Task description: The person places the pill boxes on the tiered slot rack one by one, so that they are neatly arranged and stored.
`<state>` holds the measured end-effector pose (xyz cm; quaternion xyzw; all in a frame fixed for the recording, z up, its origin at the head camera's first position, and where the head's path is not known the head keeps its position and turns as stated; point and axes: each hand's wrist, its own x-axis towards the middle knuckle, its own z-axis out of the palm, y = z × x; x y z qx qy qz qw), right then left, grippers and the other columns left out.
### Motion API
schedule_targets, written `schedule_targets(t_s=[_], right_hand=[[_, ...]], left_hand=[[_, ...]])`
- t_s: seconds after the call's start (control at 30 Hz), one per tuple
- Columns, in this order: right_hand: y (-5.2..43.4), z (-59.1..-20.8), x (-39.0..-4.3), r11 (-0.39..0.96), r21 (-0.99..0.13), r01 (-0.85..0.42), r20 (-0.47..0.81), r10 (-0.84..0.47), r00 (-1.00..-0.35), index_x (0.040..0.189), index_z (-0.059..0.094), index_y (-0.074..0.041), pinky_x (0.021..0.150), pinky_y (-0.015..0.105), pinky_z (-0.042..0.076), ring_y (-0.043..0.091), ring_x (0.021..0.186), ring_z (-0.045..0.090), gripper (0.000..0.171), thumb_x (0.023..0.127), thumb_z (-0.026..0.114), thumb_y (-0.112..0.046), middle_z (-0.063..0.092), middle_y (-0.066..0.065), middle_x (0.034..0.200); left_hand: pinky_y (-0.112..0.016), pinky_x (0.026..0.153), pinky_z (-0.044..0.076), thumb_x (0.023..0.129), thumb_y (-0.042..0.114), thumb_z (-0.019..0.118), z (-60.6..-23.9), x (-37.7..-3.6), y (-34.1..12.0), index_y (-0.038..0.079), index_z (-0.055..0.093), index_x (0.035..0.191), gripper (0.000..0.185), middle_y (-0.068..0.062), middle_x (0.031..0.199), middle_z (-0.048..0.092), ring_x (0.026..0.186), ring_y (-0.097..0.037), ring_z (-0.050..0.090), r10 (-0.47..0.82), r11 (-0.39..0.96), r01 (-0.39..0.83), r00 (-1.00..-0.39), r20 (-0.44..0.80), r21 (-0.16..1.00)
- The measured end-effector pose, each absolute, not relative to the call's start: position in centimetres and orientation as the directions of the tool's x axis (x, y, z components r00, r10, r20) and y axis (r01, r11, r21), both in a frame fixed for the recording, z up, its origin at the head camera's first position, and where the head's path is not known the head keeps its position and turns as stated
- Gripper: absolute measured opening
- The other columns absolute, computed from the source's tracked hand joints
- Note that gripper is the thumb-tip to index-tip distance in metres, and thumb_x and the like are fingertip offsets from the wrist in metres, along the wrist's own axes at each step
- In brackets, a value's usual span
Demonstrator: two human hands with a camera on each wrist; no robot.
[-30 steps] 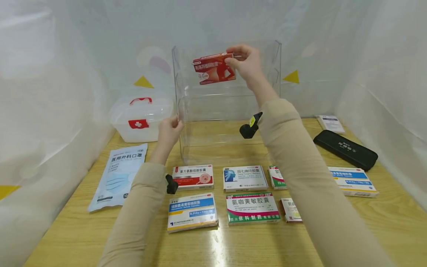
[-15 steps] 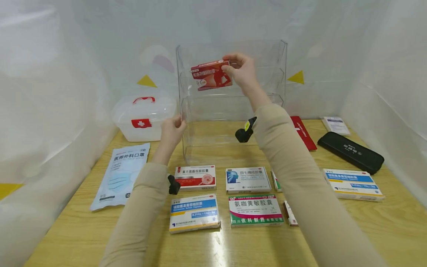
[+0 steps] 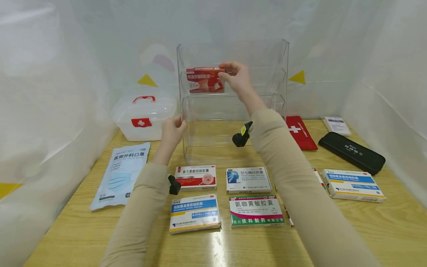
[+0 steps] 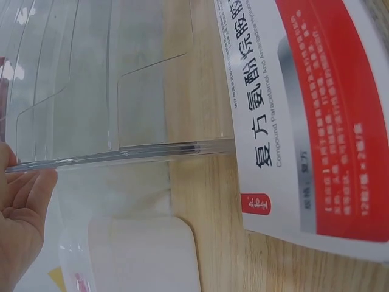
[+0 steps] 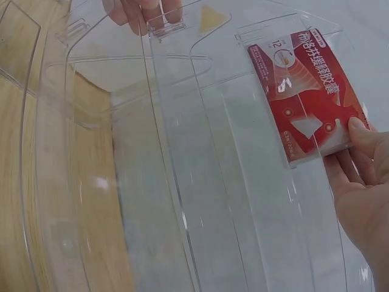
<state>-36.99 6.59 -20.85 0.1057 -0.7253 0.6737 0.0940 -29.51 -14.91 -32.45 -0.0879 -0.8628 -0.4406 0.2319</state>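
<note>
A clear acrylic tiered rack (image 3: 233, 107) stands at the back of the wooden table (image 3: 66, 230). My right hand (image 3: 235, 78) pinches a red medicine box (image 3: 204, 79) by its right end, inside the rack's top tier at the left. In the right wrist view the red box (image 5: 307, 94) lies against the clear shelf with my fingers (image 5: 364, 137) on its edge. My left hand (image 3: 171, 131) grips the rack's left front edge (image 4: 109, 155); part of that hand (image 4: 18, 225) shows in the left wrist view.
Several medicine boxes lie in rows in front of the rack, among them a red-and-white box (image 3: 195, 177) (image 4: 310, 115) and a green one (image 3: 256, 210). A first-aid case (image 3: 143, 116) and mask pack (image 3: 120, 174) lie left; a red pouch (image 3: 298, 132) and black case (image 3: 351, 152) right.
My right hand has lowered the red box from above the rack's top into the top tier and levelled it. The left hand has stayed on the rack's edge.
</note>
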Motion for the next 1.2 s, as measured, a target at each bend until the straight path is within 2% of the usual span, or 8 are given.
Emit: schedule_targets(t_s=[0.27, 0.37, 0.5, 0.6, 0.77, 0.9, 1.03, 1.2], right_hand=[[6.0, -21.2, -36.6, 0.062, -0.946, -0.317, 0.313, -0.065, -0.948, 0.119, 0.061, -0.002, 0.09, 0.026, 0.05, 0.018, 0.107, 0.058, 0.032, 0.088, 0.059, 0.0, 0.062, 0.014, 0.121], [5.9, -21.2, -36.4, 0.097, -0.939, -0.33, 0.322, -0.089, -0.942, 0.123, 0.058, -0.002, 0.094, 0.026, 0.049, 0.019, 0.112, 0.057, 0.034, 0.089, 0.057, 0.001, 0.06, 0.015, 0.125], [5.9, -21.1, -36.0, 0.234, -0.908, -0.347, 0.316, -0.158, -0.935, 0.132, 0.053, -0.007, 0.098, 0.026, 0.047, 0.018, 0.12, 0.053, 0.041, 0.091, 0.054, -0.001, 0.055, 0.013, 0.132], [5.9, -20.9, -35.8, 0.377, -0.832, -0.407, 0.33, -0.251, -0.91, 0.139, 0.044, -0.009, 0.103, 0.029, 0.043, 0.02, 0.127, 0.048, 0.047, 0.093, 0.052, -0.005, 0.048, 0.01, 0.141], [6.6, -20.8, -35.4, 0.539, -0.69, -0.483, 0.327, -0.364, -0.872, 0.149, 0.026, -0.013, 0.115, 0.037, 0.029, 0.025, 0.139, 0.032, 0.061, 0.094, 0.052, -0.013, 0.029, 0.006, 0.154], [8.0, -20.5, -34.4, 0.53, -0.692, -0.491, 0.333, -0.368, -0.868, 0.151, 0.018, -0.016, 0.117, 0.036, 0.022, 0.023, 0.142, 0.025, 0.067, 0.094, 0.053, -0.019, 0.021, 0.006, 0.157], [9.6, -20.1, -32.6, 0.474, -0.707, -0.525, 0.378, -0.373, -0.847, 0.15, 0.02, -0.014, 0.118, 0.034, 0.02, 0.021, 0.142, 0.025, 0.066, 0.094, 0.055, -0.021, 0.025, 0.009, 0.155], [11.8, -19.8, -29.7, 0.398, -0.756, -0.52, 0.382, -0.378, -0.844, 0.15, 0.022, -0.018, 0.118, 0.032, 0.019, 0.017, 0.142, 0.025, 0.065, 0.094, 0.055, -0.025, 0.027, 0.006, 0.155]], left_hand=[[-0.038, 0.075, 0.054, 0.086, 0.003, 0.052, -32.3, -29.3, -14.5, -0.006, 0.064, 0.113, 0.031, -0.022, 0.106, 0.068, 0.081, -0.025, 0.06, -0.063, 0.585, 0.346, -0.882, 0.467, 0.733], [-0.038, 0.077, 0.054, 0.087, 0.004, 0.052, -32.2, -29.2, -14.5, -0.006, 0.063, 0.115, 0.032, -0.022, 0.109, 0.067, 0.083, -0.025, 0.061, -0.063, 0.579, 0.335, -0.89, 0.451, 0.743], [-0.039, 0.079, 0.054, 0.087, 0.004, 0.052, -32.1, -29.1, -14.7, -0.005, 0.062, 0.117, 0.033, -0.022, 0.111, 0.066, 0.086, -0.026, 0.061, -0.076, 0.587, 0.313, -0.897, 0.436, 0.747], [-0.04, 0.082, 0.055, 0.087, 0.005, 0.051, -32.0, -29.0, -14.9, -0.004, 0.061, 0.12, 0.035, -0.022, 0.114, 0.065, 0.09, -0.027, 0.063, -0.083, 0.592, 0.3, -0.9, 0.427, 0.748], [-0.04, 0.083, 0.055, 0.088, 0.006, 0.052, -32.1, -29.2, -15.2, -0.004, 0.058, 0.123, 0.037, -0.022, 0.116, 0.064, 0.094, -0.028, 0.064, -0.082, 0.591, 0.289, -0.907, 0.413, 0.753], [-0.038, 0.079, 0.055, 0.087, 0.005, 0.052, -32.1, -29.3, -15.3, -0.006, 0.061, 0.118, 0.035, -0.023, 0.11, 0.066, 0.088, -0.027, 0.064, -0.088, 0.599, 0.304, -0.895, 0.438, 0.741], [-0.039, 0.078, 0.055, 0.086, 0.004, 0.052, -31.9, -29.3, -15.4, -0.006, 0.063, 0.116, 0.034, -0.023, 0.107, 0.067, 0.087, -0.027, 0.064, -0.092, 0.601, 0.319, -0.883, 0.46, 0.733], [-0.041, 0.079, 0.055, 0.086, 0.004, 0.051, -31.8, -29.3, -15.7, -0.005, 0.062, 0.117, 0.034, -0.024, 0.107, 0.067, 0.089, -0.029, 0.065, -0.099, 0.602, 0.318, -0.88, 0.464, 0.732]])
